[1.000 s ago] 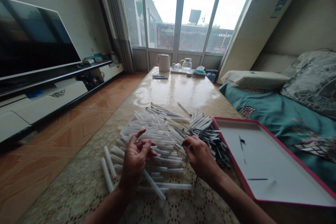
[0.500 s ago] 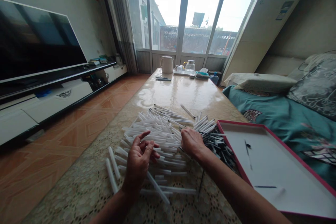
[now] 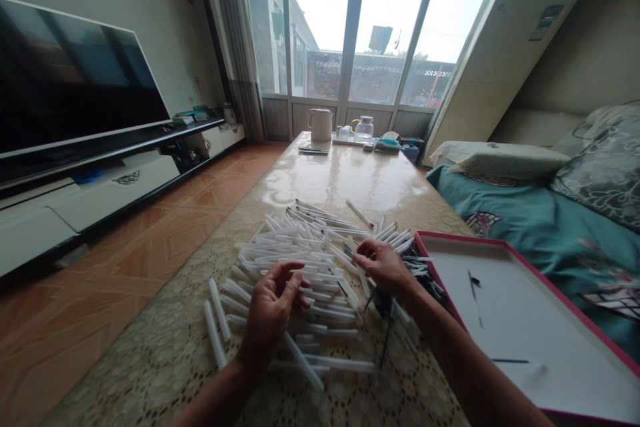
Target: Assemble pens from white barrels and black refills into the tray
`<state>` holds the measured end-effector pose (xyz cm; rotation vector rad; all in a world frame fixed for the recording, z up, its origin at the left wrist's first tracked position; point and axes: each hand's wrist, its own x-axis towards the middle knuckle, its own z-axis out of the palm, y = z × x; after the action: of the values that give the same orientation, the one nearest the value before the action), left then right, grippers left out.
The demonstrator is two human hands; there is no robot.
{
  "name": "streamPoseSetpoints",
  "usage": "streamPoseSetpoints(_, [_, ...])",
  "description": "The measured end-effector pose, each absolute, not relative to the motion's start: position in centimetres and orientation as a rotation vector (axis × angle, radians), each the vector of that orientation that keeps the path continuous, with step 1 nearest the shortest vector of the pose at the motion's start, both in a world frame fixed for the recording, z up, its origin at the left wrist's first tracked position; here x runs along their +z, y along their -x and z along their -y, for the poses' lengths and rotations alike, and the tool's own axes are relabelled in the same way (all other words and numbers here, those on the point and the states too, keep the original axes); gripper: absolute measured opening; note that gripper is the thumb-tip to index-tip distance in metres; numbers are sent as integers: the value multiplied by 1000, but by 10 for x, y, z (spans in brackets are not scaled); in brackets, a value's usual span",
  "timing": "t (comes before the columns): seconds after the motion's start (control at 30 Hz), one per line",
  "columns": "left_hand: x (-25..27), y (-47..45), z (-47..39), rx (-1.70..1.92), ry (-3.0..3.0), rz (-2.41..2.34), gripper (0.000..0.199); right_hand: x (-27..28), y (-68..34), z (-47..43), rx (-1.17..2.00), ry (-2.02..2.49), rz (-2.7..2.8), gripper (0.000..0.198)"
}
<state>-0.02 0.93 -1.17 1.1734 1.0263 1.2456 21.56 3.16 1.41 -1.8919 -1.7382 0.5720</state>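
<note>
My left hand [image 3: 274,297] hovers over the left part of a pile of translucent white pen barrels [image 3: 285,240]. Its fingers are loosely curved, with a gap between thumb and forefinger, and I see nothing held. Beneath its wrist lies a loose pen barrel [image 3: 305,363]. My right hand [image 3: 383,265] is at the pile's right side, fingers curled together beside some thin dark-tipped sticks; whatever is in them is hidden. Under and behind that hand lies a heap of black slim pen parts [image 3: 435,287], partly covered by my forearm. Finished-looking pens [image 3: 320,213] lie behind the pile.
To the right sits a shallow pink-rimmed box [image 3: 530,280] holding a few dark slim pieces. At the table's far end stand a beige jug [image 3: 320,125], a glass pitcher [image 3: 364,128] and a tissue pack [image 3: 387,143]. A teal-covered couch [image 3: 520,207] runs along the right.
My right hand has shifted slightly right, and its fingers show more from the side. My left hand has moved a little right. The view has shifted slightly.
</note>
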Motion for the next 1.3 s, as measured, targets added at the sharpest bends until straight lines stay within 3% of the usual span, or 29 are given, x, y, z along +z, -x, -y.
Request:
streamPoseSetpoints(0.23, [-19,-7,1,929,-1405,-894,37,7,-207,23,1159,1136,944,33])
streamPoseSetpoints(0.4, [-23,-10,6,804,-1469,-804,30,-4,-190,44,1205,1029,861,32])
streamPoseSetpoints(0.6, [-20,-9,6,959,-1474,-952,26,3,-210,31,941,1260,1018,25])
streamPoseSetpoints(0.8, [-16,-4,2,1134,-1402,-1045,26,9,-224,0,562,1687,1666,15])
streamPoseSetpoints(1.3, [-16,-3,3,1145,-1421,-1089,26,-9,-216,-108,255,1931,2017,18])
